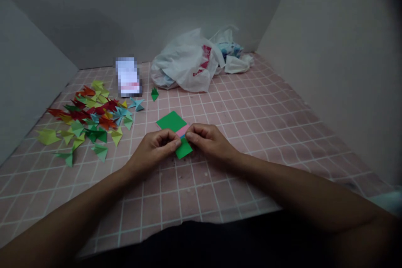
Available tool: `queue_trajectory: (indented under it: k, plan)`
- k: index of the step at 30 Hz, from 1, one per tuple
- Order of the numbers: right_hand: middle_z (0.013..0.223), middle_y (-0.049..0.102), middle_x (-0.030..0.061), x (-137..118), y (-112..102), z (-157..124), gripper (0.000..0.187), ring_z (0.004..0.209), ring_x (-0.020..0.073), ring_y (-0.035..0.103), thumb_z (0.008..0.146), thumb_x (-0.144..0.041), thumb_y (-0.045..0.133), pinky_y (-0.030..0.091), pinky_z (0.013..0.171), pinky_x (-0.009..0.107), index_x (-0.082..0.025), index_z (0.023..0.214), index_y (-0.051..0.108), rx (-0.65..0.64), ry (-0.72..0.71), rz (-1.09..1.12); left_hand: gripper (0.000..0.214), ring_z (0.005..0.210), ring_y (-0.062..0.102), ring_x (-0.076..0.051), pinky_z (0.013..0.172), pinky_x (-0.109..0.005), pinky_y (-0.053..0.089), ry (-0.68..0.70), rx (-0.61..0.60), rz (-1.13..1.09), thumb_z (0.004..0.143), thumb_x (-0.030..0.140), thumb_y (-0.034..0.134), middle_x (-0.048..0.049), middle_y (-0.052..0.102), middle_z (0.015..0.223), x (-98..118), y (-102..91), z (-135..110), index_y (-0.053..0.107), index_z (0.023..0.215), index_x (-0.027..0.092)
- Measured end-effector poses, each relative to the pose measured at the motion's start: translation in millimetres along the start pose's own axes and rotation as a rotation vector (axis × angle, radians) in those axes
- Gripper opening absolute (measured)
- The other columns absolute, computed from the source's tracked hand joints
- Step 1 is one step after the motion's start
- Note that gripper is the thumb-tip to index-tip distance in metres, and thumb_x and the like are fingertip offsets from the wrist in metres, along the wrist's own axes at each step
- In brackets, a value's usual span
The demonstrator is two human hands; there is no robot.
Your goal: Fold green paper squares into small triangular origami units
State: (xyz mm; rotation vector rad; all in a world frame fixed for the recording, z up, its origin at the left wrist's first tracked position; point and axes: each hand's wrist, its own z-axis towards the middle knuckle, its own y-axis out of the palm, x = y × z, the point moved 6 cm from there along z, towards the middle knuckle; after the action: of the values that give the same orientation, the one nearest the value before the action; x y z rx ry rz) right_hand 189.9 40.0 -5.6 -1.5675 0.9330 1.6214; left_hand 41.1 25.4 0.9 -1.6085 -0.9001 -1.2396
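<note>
My left hand and my right hand meet over a small stack of coloured paper sheets lying on the pink tiled surface. The top sheet is green; pink and blue edges show under it. The fingers of both hands are curled and pinch the near part of the green paper between them. The far half of the stack lies flat and uncovered.
A heap of folded paper pieces in red, green, yellow and blue lies at the left. A single green folded piece sits apart. A blurred white pack and white plastic bags stand at the back. Grey walls enclose the surface.
</note>
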Motion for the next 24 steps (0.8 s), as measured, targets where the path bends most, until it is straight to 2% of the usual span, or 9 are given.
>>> queue_trajectory:
  k: [3, 6, 9, 14, 17, 20, 24]
  plan:
    - [0.056, 0.054, -0.0029, 5.5, 5.9, -1.4, 0.037, 0.049, 0.0102, 0.052, 0.096, -0.048, 0.05, 0.041, 0.048, 0.023, -0.018, 0.075, 0.056, -0.06, 0.087, 0.058, 0.021, 0.064, 0.056, -0.011, 0.062, -0.023, 0.043, -0.003, 0.044, -0.036, 0.084, 0.035, 0.068, 0.0009, 0.064, 0.071, 0.3, -1.4, 0.4, 0.065, 0.076, 0.016]
    - [0.055, 0.055, -0.0032, 10.7, 12.8, -2.5, 0.034, 0.045, 0.0082, 0.05, 0.093, -0.046, 0.058, 0.038, 0.043, 0.02, -0.018, 0.073, 0.056, -0.105, 0.159, 0.12, 0.02, 0.064, 0.055, -0.011, 0.061, -0.024, 0.043, 0.019, 0.101, -0.049, 0.084, 0.034, 0.069, 0.0011, 0.062, 0.07, 0.4, -2.8, 0.8, 0.063, 0.074, 0.017]
    - [0.057, 0.056, -0.0038, 14.3, 11.1, -1.3, 0.027, 0.043, 0.0067, 0.048, 0.089, -0.037, 0.063, 0.037, 0.041, 0.019, -0.018, 0.072, 0.055, -0.032, 0.193, 0.13, 0.02, 0.063, 0.055, -0.011, 0.059, -0.023, 0.042, 0.042, 0.148, -0.076, 0.083, 0.034, 0.069, 0.0009, 0.063, 0.07, -2.7, -5.4, 2.3, 0.062, 0.075, 0.017]
    - [0.052, 0.054, -0.005, 9.7, -5.6, 6.3, 0.024, 0.044, 0.0079, 0.049, 0.089, -0.035, 0.062, 0.037, 0.043, 0.02, -0.019, 0.072, 0.055, 0.127, 0.073, 0.006, 0.021, 0.063, 0.058, -0.012, 0.061, -0.024, 0.046, 0.025, 0.222, -0.19, 0.08, 0.036, 0.073, 0.001, 0.063, 0.069, -9.9, -15.0, 6.7, 0.063, 0.076, 0.017]
    - [0.059, 0.057, -0.0038, 6.9, -14.3, 11.1, 0.024, 0.045, 0.0079, 0.05, 0.089, -0.036, 0.061, 0.039, 0.043, 0.021, -0.019, 0.073, 0.056, 0.199, -0.004, 0.019, 0.021, 0.063, 0.061, -0.013, 0.063, -0.026, 0.049, 0.034, 0.299, -0.214, 0.079, 0.036, 0.073, 0.0007, 0.065, 0.069, -8.0, -21.3, 7.0, 0.064, 0.076, 0.017]
    - [0.063, 0.059, -0.0028, 11.7, -7.6, 12.9, 0.028, 0.044, 0.0082, 0.051, 0.091, -0.043, 0.057, 0.039, 0.04, 0.021, -0.018, 0.078, 0.059, 0.135, 0.059, 0.122, 0.02, 0.063, 0.061, -0.013, 0.064, -0.026, 0.05, 0.066, 0.391, -0.223, 0.079, 0.035, 0.073, 0.0006, 0.066, 0.069, -4.1, -23.7, 4.8, 0.065, 0.078, 0.017]
    - [0.057, 0.057, -0.004, 15.3, 11.2, 8.6, 0.026, 0.044, 0.0076, 0.05, 0.085, -0.042, 0.067, 0.038, 0.041, 0.02, -0.017, 0.079, 0.062, -0.001, 0.126, 0.137, 0.019, 0.062, 0.061, -0.013, 0.064, -0.025, 0.049, 0.088, 0.414, -0.258, 0.079, 0.034, 0.074, 0.0015, 0.065, 0.066, -4.0, -16.1, 2.4, 0.066, 0.078, 0.016]
